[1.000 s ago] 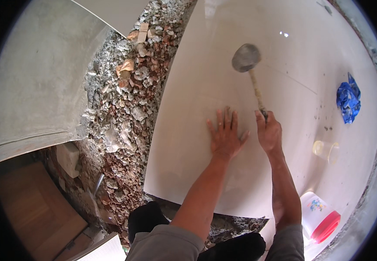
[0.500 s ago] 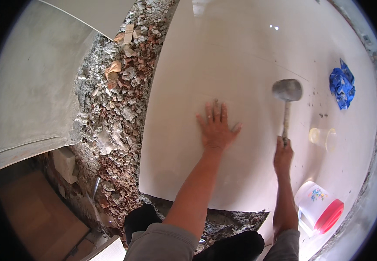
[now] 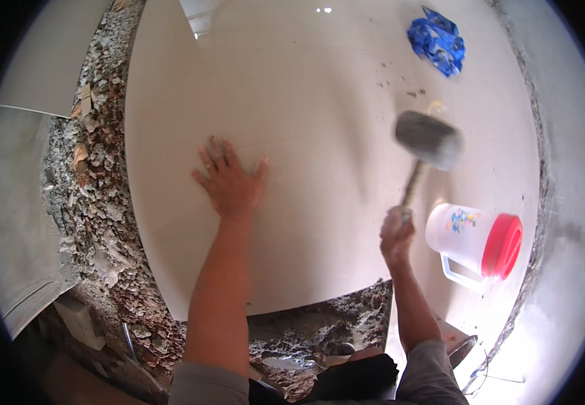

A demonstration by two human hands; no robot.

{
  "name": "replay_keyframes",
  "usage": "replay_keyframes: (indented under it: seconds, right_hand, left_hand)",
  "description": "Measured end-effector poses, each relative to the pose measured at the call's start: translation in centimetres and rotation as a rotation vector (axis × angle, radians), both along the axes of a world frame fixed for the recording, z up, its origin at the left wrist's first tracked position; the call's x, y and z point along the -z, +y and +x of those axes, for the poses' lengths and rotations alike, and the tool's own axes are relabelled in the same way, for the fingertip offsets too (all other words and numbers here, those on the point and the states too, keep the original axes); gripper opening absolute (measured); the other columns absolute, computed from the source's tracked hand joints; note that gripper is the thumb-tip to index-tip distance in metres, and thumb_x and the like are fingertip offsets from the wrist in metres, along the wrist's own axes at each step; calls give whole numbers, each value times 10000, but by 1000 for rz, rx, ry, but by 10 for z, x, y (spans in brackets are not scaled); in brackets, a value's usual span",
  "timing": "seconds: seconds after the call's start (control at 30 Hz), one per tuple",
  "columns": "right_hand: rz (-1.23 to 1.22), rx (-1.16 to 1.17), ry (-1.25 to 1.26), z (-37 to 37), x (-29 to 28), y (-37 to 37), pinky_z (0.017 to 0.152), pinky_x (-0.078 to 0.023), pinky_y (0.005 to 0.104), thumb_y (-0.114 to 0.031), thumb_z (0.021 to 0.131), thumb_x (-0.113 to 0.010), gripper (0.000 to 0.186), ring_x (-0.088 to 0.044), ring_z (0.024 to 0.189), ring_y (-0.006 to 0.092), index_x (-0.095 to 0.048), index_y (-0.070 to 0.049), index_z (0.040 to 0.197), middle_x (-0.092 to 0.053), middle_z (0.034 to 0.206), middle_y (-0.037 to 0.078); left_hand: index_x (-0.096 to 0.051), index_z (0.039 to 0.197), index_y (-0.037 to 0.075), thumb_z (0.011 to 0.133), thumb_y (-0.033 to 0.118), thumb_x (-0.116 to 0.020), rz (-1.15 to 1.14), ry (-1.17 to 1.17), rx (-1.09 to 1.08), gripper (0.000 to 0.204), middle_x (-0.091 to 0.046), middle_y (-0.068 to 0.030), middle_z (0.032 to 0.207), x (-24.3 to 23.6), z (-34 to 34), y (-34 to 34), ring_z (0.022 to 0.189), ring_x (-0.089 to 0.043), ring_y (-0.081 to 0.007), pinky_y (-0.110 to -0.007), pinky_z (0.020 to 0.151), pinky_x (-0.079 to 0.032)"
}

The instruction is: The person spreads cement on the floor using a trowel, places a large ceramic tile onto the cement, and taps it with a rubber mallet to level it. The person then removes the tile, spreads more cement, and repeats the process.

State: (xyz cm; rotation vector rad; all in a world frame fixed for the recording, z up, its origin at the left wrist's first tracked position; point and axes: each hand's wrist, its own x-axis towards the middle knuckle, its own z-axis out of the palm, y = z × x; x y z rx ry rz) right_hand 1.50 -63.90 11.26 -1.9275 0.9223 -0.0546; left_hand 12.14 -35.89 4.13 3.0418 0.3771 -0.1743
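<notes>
My left hand (image 3: 232,181) lies flat with fingers spread on a large glossy cream floor tile (image 3: 286,229). In my right hand (image 3: 398,235) is a rubber mallet (image 3: 429,140), gripped round its wooden handle. The mallet's grey-black head is blurred by motion and points away from me, over the right part of the tiled floor. Just right of that hand a clear plastic jug (image 3: 460,226) with a red lid and a flower print lies on its side. The mallet head partly covers a pale yellow-rimmed cup (image 3: 437,108).
A crumpled blue plastic bag (image 3: 437,42) lies at the far right. Broken rubble (image 3: 103,229) runs along the tile's left edge, beside grey slabs (image 3: 16,175). Rough mortar (image 3: 319,331) shows at the near edge. A grey wall (image 3: 569,202) bounds the right side.
The view has shifted to the right, so the tile, rubble and jug sit further left. The mallet head has tilted and swung nearer the jug. My left hand stays flat on the tile.
</notes>
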Motion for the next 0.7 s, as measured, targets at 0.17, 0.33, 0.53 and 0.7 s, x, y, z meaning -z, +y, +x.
replay_keyframes:
  seconds: [0.17, 0.33, 0.53, 0.7]
  right_hand:
    - [-285, -397, 46, -21, -13, -22, 522, -430, 359, -277, 955, -550, 312, -531, 539, 204, -525, 33, 933, -539, 603, 140]
    - [-158, -216, -96, -32, -17, -22, 515, -439, 397, -303, 952, -540, 336, -571, 524, 297, -525, 32, 933, -548, 588, 165]
    - [-308, -355, 76, -11, 4, -18, 627, -473, 508, -322, 936, -546, 331, -615, 729, 459, -519, 8, 923, -629, 734, 259]
    - [-457, -503, 125, 3, 3, -17, 549, -475, 452, -294, 939, -559, 307, -613, 595, 385, -522, 7, 896, -610, 645, 190]
  left_hand:
    - [-226, 1487, 92, 878, 633, -419, 50, -14, 58, 837, -166, -129, 1558, -3, -1, -6, 1440, -113, -330, -620, 1107, -104]
    - [-209, 1492, 108, 921, 578, -380, -111, -132, 527, 759, -173, -96, 1560, -2, -40, -104, 1442, -121, -303, -616, 1115, -105]
    - [-121, 1509, 120, 934, 590, -317, -182, 113, 498, 769, -140, -58, 1570, -6, -47, -141, 1454, -49, -259, -595, 1138, -13]
    - [-92, 1513, 122, 938, 595, -288, -144, 209, 504, 770, -114, -63, 1574, -23, -41, -139, 1455, -34, -258, -592, 1138, -17]
